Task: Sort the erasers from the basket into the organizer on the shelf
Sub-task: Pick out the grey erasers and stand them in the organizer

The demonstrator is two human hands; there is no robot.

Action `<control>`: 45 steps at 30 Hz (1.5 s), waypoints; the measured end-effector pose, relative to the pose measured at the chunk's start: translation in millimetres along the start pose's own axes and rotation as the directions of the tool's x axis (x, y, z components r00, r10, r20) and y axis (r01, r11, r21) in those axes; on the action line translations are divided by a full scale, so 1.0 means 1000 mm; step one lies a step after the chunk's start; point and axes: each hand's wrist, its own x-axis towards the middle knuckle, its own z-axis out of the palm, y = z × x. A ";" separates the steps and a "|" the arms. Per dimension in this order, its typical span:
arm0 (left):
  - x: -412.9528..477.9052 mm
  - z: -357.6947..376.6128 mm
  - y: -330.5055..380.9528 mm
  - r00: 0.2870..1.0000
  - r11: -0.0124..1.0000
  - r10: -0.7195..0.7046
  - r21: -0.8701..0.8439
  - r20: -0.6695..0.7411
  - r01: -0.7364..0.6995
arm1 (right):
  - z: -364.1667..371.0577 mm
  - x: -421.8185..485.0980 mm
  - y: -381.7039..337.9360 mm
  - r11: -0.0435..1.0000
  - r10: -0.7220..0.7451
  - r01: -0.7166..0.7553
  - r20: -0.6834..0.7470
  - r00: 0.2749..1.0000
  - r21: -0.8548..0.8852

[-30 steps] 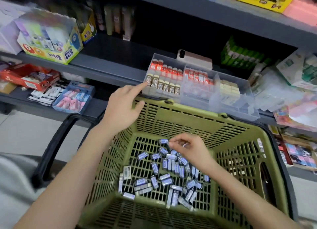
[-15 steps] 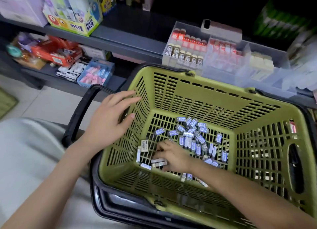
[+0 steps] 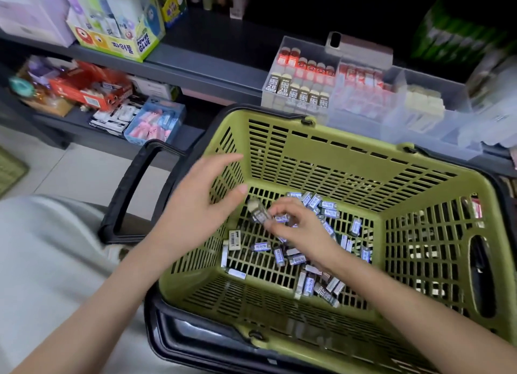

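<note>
**One eraser pinched up, organizer waiting beyond the far rim**

Nearest us, our right hand (image 3: 296, 231) pinches one dark-sleeved eraser (image 3: 258, 212) between thumb and fingertips, above the floor of the basket (image 3: 349, 161) towards its left wall. Our left hand (image 3: 195, 205) hovers over that wall, fingers straight and spread, holding nothing. We judge it best to keep the pinch firm, clear the far rim, and match the dark 2B row at the left end of the organizer (image 3: 363, 116) on the shelf (image 3: 212, 66). We count one raised eraser, roughly thirty loose erasers (image 3: 261, 246) (blur hides some), one basket and one organizer.
</note>
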 end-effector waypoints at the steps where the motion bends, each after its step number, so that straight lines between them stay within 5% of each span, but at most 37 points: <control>1: 0.001 0.004 0.002 0.991 0.984 -0.090 -0.142 0.095 0.103 | 0.003 -0.002 -0.015 0.992 -0.016 0.015 0.008 1.000 0.124; 4: 0.002 0.019 0.001 0.968 0.892 -0.142 -0.397 0.207 0.215 | 0.018 -0.007 -0.039 0.949 -0.094 0.085 0.015 0.995 0.303; 8: 0.004 0.025 0.000 0.996 0.882 -0.076 -0.463 0.039 0.086 | 0.036 -0.007 -0.020 0.954 0.005 -0.061 0.188 0.982 0.294; 12: 0.011 0.011 -0.004 0.975 0.578 -0.219 -0.801 0.030 0.154 | 0.061 0.003 0.033 0.909 0.414 -0.408 0.253 0.874 -0.078; 16: 0.014 -0.001 -0.003 0.956 0.253 -0.255 -0.944 0.149 0.214 | 0.091 0.014 0.054 0.772 0.587 -0.610 0.166 0.792 0.180; 19: 0.015 -0.003 -0.004 0.945 0.148 -0.261 -0.959 0.197 0.241 | 0.107 0.022 0.056 0.691 0.652 -0.649 0.115 0.750 0.319; 23: 0.016 -0.003 -0.006 0.948 0.183 -0.245 -0.950 0.204 0.252 | 0.125 0.025 0.052 0.744 0.660 -0.667 -0.108 0.743 -0.047; 25: 0.015 -0.003 -0.006 0.949 0.190 -0.234 -0.947 0.211 0.258 | 0.130 0.028 0.053 0.756 0.649 -0.653 -0.174 0.740 0.041; 28: 0.016 -0.003 -0.006 0.954 0.197 -0.214 -0.947 0.211 0.253 | 0.124 0.030 0.051 0.708 0.667 -0.591 -0.093 0.739 0.387; 32: 0.018 -0.002 -0.004 0.951 0.255 -0.232 -0.931 0.205 0.263 | 0.101 0.028 0.034 0.730 0.575 -0.553 0.075 0.814 0.401; 37: 0.017 0.008 -0.004 0.915 0.564 -0.349 -0.734 0.203 0.378 | 0.032 0.028 -0.021 0.730 0.321 -0.352 0.161 0.933 0.586; 40: 0.016 0.014 -0.004 0.879 0.677 -0.368 -0.561 0.303 0.477 | 0.015 0.022 -0.055 0.833 0.104 -0.168 0.149 0.983 0.526; 42: 0.016 0.015 -0.003 0.856 0.653 -0.350 -0.557 0.380 0.514 | 0.020 0.019 -0.068 0.907 -0.007 -0.060 0.158 0.987 0.417; 45: 0.018 0.014 -0.004 0.850 0.552 -0.392 -0.650 0.352 0.523 | 0.021 0.022 -0.064 0.846 -0.064 -0.053 0.199 0.978 0.531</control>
